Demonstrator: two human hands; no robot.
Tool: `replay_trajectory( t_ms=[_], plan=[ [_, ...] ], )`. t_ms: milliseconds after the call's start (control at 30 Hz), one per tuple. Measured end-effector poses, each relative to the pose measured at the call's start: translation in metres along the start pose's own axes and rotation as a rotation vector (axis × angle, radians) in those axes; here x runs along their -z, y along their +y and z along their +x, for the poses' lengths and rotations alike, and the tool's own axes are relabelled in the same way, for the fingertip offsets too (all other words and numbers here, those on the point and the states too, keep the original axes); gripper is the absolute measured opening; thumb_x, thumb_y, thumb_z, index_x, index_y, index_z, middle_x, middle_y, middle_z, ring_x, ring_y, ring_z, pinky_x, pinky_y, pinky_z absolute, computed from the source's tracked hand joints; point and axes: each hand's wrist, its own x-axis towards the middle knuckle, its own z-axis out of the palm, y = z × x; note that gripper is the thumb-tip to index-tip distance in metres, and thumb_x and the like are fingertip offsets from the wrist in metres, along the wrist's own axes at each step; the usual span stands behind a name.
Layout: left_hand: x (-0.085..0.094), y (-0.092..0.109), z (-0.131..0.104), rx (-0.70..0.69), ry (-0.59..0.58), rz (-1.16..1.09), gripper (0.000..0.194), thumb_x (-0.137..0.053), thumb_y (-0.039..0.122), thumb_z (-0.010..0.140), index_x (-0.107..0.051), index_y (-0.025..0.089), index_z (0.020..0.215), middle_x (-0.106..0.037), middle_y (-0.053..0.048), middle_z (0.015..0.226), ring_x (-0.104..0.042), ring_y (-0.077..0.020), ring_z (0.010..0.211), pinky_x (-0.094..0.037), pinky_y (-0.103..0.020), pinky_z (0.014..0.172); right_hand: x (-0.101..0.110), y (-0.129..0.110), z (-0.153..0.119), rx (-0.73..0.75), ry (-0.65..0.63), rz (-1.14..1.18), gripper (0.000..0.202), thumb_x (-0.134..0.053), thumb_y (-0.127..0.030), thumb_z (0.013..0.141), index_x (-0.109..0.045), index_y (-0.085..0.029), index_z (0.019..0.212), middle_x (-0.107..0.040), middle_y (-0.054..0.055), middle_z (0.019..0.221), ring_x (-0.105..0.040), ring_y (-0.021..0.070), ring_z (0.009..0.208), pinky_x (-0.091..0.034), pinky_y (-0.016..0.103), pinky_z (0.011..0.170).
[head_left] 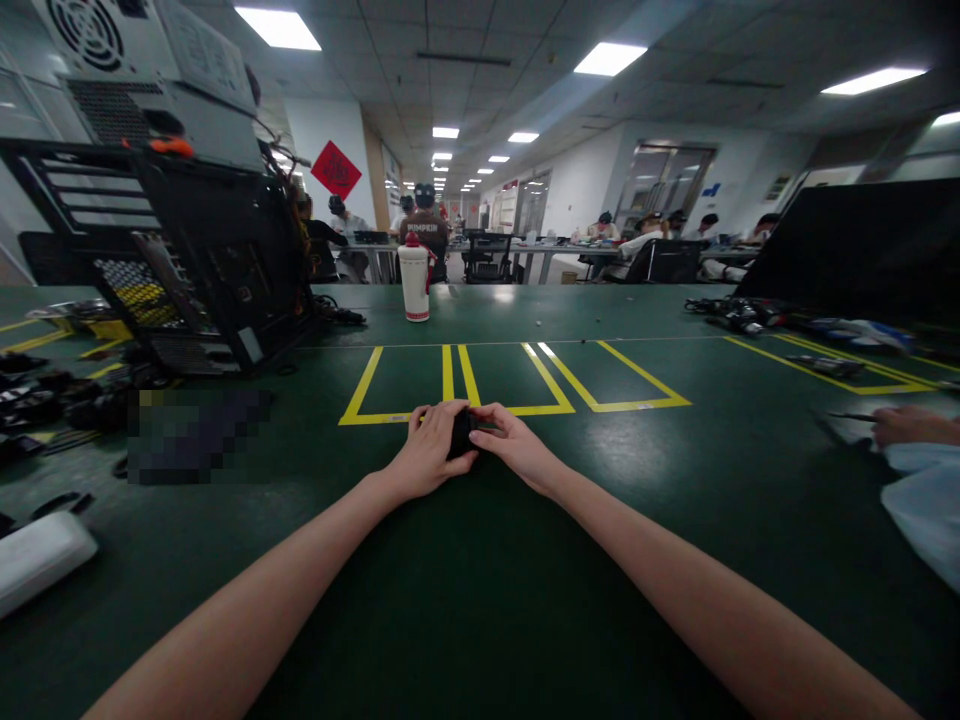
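Black in the head view, a small object (463, 436) sits between both hands, by the near edge of the yellow tape (532, 410). The left hand (427, 450) wraps it, seemingly for steadiness, while the right hand (516, 450) pinches its exposed side.

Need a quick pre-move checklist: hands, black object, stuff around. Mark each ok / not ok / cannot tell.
1. Left hand around the black object: ok.
2. Right hand at the object's right side: ok.
3. Object fully visible: not ok, fingers cover part of it.
4. Object resting on the green table or lifted: cannot tell.
5. White cup upright, apart from both hands: ok.
6. Co-worker's hand apart from the object: ok, far right.
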Motion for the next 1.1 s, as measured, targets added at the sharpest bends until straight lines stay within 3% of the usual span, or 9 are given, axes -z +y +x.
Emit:
replay_trajectory(
  t_ms=[267,467,667,933,1100],
  plan=[
    [0.0045,0.002,0.0003,0.006,-0.026,-0.016,0.053,-0.05,0.03,0.075,-0.024,0.021,0.12,-0.04,-0.009,0.117,-0.039,-0.0247,0.11,-0.022,-0.044,0.095,-0.0028,-0.0031,-0.002,0.046,0.04,-0.05,0.019,-0.057,-0.025,0.072,-0.051,-0.022,0.09,-0.053,0.001,0.098,-0.049,0.0145,0.097,-0.037,0.034,0.089],
    [0.0029,0.0012,-0.0001,0.006,-0.013,-0.004,0.053,-0.051,0.03,0.075,-0.024,0.02,0.119,-0.04,-0.01,0.117,-0.039,-0.0246,0.11,-0.021,-0.044,0.095,-0.0009,-0.0004,0.0003,0.004,0.047,-0.096,0.027,-0.056,-0.027,0.073,-0.051,-0.023,0.099,-0.052,0.003,0.104,-0.049,0.0159,0.098,-0.036,0.036,0.09],
    [0.0008,0.0001,0.0003,0.01,0.005,-0.001,0.053,-0.052,0.028,0.073,-0.025,0.021,0.118,-0.041,-0.009,0.116,-0.04,-0.0247,0.109,-0.022,-0.044,0.094,-0.0029,-0.0052,-0.0015,0.008,-0.02,0.01,0.028,-0.061,-0.02,0.068,-0.05,-0.024,0.093,-0.05,0.001,0.104,-0.051,0.0148,0.095,-0.038,0.035,0.089],
    [0.0004,-0.0002,0.0009,0.007,0.006,-0.009,0.052,-0.051,0.03,0.074,-0.025,0.021,0.118,-0.042,-0.009,0.116,-0.04,-0.0249,0.109,-0.022,-0.044,0.094,-0.0009,0.003,0.0022,0.056,0.045,-0.054,0.023,-0.058,-0.025,0.071,-0.051,-0.023,0.093,-0.054,0.001,0.1,-0.05,0.0149,0.098,-0.037,0.034,0.09],
    [0.0007,0.0001,0.0005,0.012,0.002,-0.008,0.053,-0.052,0.029,0.074,-0.025,0.02,0.119,-0.041,-0.009,0.117,-0.04,-0.025,0.109,-0.023,-0.044,0.094,-0.0009,-0.0011,0.0025,-0.007,0.021,-0.062,0.027,-0.057,-0.025,0.072,-0.051,-0.022,0.098,-0.052,0.003,0.103,-0.051,0.0158,0.097,-0.036,0.036,0.09]
  ],
)
